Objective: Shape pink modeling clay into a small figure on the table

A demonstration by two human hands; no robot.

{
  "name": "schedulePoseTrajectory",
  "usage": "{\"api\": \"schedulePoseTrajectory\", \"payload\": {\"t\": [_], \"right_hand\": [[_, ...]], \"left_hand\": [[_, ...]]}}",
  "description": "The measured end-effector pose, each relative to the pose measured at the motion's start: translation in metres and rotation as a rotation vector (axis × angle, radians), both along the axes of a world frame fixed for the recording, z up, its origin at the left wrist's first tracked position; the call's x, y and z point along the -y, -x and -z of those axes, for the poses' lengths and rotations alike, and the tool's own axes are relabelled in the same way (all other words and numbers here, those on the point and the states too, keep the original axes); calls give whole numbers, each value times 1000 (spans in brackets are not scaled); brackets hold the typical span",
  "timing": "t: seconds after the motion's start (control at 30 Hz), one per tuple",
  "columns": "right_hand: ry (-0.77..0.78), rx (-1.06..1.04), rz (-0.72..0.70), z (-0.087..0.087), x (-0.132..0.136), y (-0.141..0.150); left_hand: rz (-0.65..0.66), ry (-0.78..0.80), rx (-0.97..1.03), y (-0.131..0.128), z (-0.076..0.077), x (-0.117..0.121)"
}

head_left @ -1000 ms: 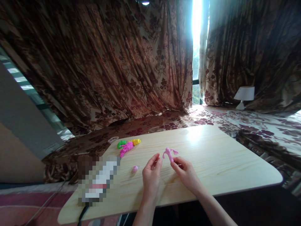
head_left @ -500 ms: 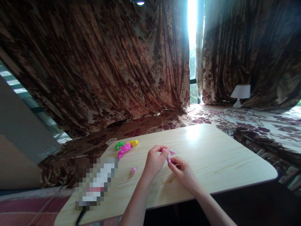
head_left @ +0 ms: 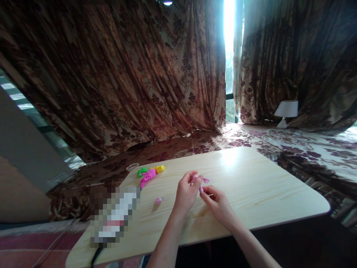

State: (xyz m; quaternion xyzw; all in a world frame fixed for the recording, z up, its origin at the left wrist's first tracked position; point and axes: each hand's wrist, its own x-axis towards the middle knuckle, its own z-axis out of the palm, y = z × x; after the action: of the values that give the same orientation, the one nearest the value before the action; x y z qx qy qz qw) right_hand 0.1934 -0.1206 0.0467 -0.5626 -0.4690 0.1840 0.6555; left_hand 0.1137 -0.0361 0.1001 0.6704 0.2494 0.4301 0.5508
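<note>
Over the middle of the table, my left hand (head_left: 188, 189) pinches a piece of light pink modelling clay (head_left: 206, 181) between thumb and fingers. A thin flap of the clay sticks out to the right past the fingertips. My right hand (head_left: 216, 201) is closed on the lower end of the same piece, just below the left fingertips. Fingers cover much of the clay, so its full shape is hidden. A small light pink clay ball (head_left: 158, 201) lies on the table, left of my left hand.
Green (head_left: 142, 171), magenta (head_left: 148, 177) and yellow (head_left: 160, 169) clay-like pieces lie together at the table's back left. A blurred-out long object (head_left: 117, 216) with a black cord lies along the left edge of the table (head_left: 259, 186). A white lamp (head_left: 286, 109) stands beyond, at right.
My left hand has turned slightly and its fingers have shifted on the clay, so more of the flap shows. My right hand has barely moved.
</note>
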Motion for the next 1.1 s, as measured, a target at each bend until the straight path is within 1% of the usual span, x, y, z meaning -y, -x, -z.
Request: {"api": "schedulePoseTrajectory", "payload": {"t": [0.13,0.3,0.43,0.67,0.83,0.97,1.1], "right_hand": [[-3,-17,-6,-1,1,1],[-7,-69,43,-3,1,-1],[-20,-99,63,-4,2,-2],[-26,-87,44,-6,5,1],[-26,-75,15,-9,7,1],[-26,-96,34,-10,7,2],[-29,-109,46,-9,7,3]], "left_hand": [[59,147,61,3,10,9],[32,322,144,8,24,9],[72,408,185,13,32,13],[117,451,240,13,38,24],[95,422,243,14,42,24],[86,421,234,16,43,23],[145,443,217,17,41,25]]}}
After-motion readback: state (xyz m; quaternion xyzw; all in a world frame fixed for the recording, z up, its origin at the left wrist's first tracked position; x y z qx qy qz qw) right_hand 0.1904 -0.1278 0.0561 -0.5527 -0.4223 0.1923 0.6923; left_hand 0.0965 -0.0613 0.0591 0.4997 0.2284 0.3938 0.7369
